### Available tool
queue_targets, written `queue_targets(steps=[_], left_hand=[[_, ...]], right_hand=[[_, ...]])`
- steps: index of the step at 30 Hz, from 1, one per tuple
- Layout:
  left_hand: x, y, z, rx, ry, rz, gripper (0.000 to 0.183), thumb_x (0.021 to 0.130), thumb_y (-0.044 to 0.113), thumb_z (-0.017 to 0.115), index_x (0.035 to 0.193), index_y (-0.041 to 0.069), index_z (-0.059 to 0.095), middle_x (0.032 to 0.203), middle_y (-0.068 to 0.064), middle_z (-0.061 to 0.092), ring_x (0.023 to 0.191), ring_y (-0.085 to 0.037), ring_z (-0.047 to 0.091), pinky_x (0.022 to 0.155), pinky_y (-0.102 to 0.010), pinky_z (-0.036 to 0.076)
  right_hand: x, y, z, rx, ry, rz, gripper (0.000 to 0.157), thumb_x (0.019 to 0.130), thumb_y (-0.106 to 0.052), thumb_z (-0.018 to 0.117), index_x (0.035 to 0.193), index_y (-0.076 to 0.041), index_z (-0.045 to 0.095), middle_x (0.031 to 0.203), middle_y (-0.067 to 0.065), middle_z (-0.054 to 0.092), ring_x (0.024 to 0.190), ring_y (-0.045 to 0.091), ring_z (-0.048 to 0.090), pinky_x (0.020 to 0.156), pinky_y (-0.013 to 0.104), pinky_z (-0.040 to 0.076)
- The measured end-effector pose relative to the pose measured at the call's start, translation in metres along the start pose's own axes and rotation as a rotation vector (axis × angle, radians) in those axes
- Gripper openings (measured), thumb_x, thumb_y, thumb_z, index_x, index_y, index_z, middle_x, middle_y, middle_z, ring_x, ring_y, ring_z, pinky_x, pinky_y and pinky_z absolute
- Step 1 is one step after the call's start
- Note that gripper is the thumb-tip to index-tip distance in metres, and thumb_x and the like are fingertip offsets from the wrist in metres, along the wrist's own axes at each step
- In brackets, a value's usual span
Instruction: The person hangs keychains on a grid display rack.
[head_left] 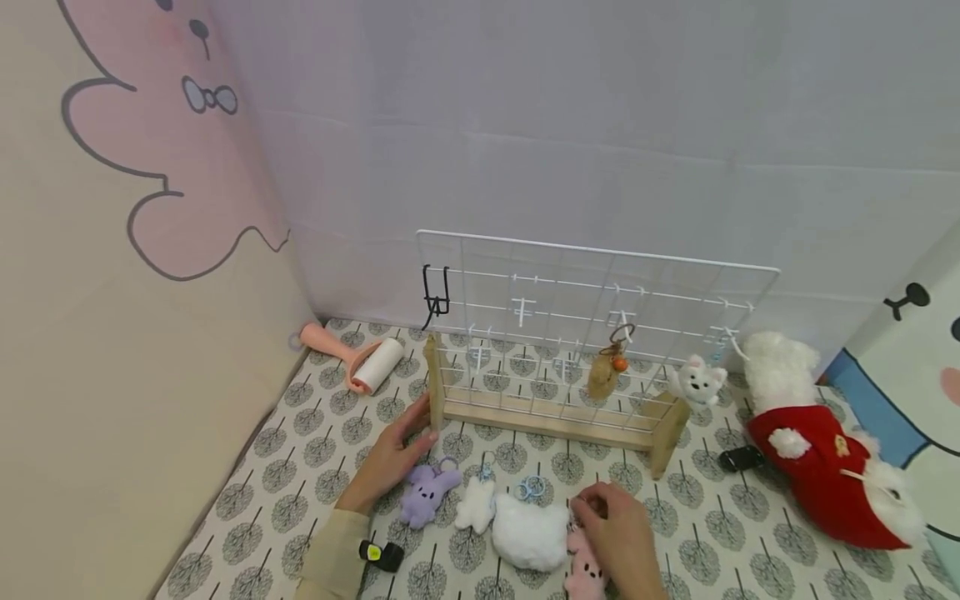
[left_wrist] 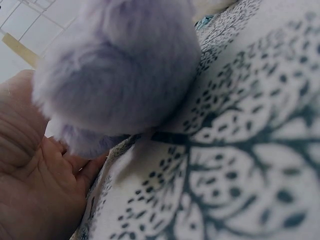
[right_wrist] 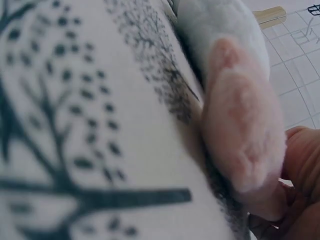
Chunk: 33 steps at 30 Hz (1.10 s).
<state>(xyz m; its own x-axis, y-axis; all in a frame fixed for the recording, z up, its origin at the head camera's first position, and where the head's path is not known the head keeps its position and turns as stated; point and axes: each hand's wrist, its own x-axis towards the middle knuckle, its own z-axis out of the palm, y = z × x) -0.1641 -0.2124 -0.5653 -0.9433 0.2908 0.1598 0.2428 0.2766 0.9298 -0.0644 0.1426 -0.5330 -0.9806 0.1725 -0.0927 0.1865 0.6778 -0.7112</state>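
My left hand [head_left: 392, 458] rests beside the left wooden foot [head_left: 437, 383] of a white wire grid rack [head_left: 551, 315], fingertips at the foot and thumb apart from them. Just in front of it lies a purple plush bunny keychain [head_left: 425, 495], large in the left wrist view [left_wrist: 120, 70]. With thumb and index finger together, my right hand [head_left: 617, 529] pinches the top end of a pink plush keychain [head_left: 583, 567]; the fingers hide part of it. Between the hands lie a small white plush keychain [head_left: 476, 504] and a round white fluffy one with a blue ring [head_left: 530, 533].
On the rack hang a brown charm [head_left: 602, 377] with an orange bead, a white plush dog head [head_left: 699, 382] and black hooks [head_left: 437, 292]. A lint roller [head_left: 382, 363] lies at the back left. To the right are a white plush in red clothing [head_left: 817, 467] and a small black object [head_left: 741, 458].
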Motion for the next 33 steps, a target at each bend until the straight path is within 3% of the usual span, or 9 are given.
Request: queue_targets(steps=[8, 18, 23, 33], left_hand=[[0.0, 0.0, 0.0, -0.015, 0.001, -0.021, 0.072, 0.106, 0.021, 0.065, 0.169, 0.023, 0.029, 0.163, -0.012, 0.046, 0.145, -0.039, 0.05, 0.119, -0.067, 0.032], [0.001, 0.004, -0.001, -0.028, -0.002, -0.038, 0.073, 0.106, 0.022, 0.066, 0.168, 0.03, 0.03, 0.164, -0.007, 0.045, 0.147, -0.035, 0.049, 0.121, -0.064, 0.031], [0.0, 0.005, -0.001, -0.024, -0.002, -0.019, 0.073, 0.106, 0.019, 0.065, 0.169, 0.027, 0.03, 0.164, -0.01, 0.046, 0.146, -0.038, 0.049, 0.119, -0.066, 0.033], [0.0, 0.003, 0.0, -0.019, 0.001, -0.027, 0.072, 0.106, 0.019, 0.065, 0.169, 0.025, 0.03, 0.163, -0.012, 0.047, 0.145, -0.039, 0.05, 0.119, -0.068, 0.032]], right_hand=[[-0.005, -0.017, -0.017, -0.013, -0.033, 0.011, 0.006, 0.094, -0.021, 0.077, 0.096, -0.015, 0.078, 0.08, -0.005, 0.064, 0.073, 0.013, 0.054, 0.065, 0.029, 0.044], [-0.007, -0.049, -0.036, -0.077, 0.14, -0.268, 0.009, 0.088, -0.011, 0.085, 0.088, -0.017, 0.078, 0.072, -0.011, 0.061, 0.065, 0.003, 0.052, 0.06, 0.024, 0.047], [-0.003, -0.063, -0.042, -0.06, 0.228, -0.398, 0.014, 0.084, -0.005, 0.087, 0.086, -0.016, 0.078, 0.071, -0.012, 0.062, 0.065, 0.0, 0.052, 0.058, 0.023, 0.048], [0.009, -0.088, -0.049, -0.036, 0.303, -0.503, 0.011, 0.085, -0.005, 0.086, 0.088, -0.013, 0.079, 0.076, -0.007, 0.068, 0.066, 0.003, 0.054, 0.057, 0.023, 0.049]])
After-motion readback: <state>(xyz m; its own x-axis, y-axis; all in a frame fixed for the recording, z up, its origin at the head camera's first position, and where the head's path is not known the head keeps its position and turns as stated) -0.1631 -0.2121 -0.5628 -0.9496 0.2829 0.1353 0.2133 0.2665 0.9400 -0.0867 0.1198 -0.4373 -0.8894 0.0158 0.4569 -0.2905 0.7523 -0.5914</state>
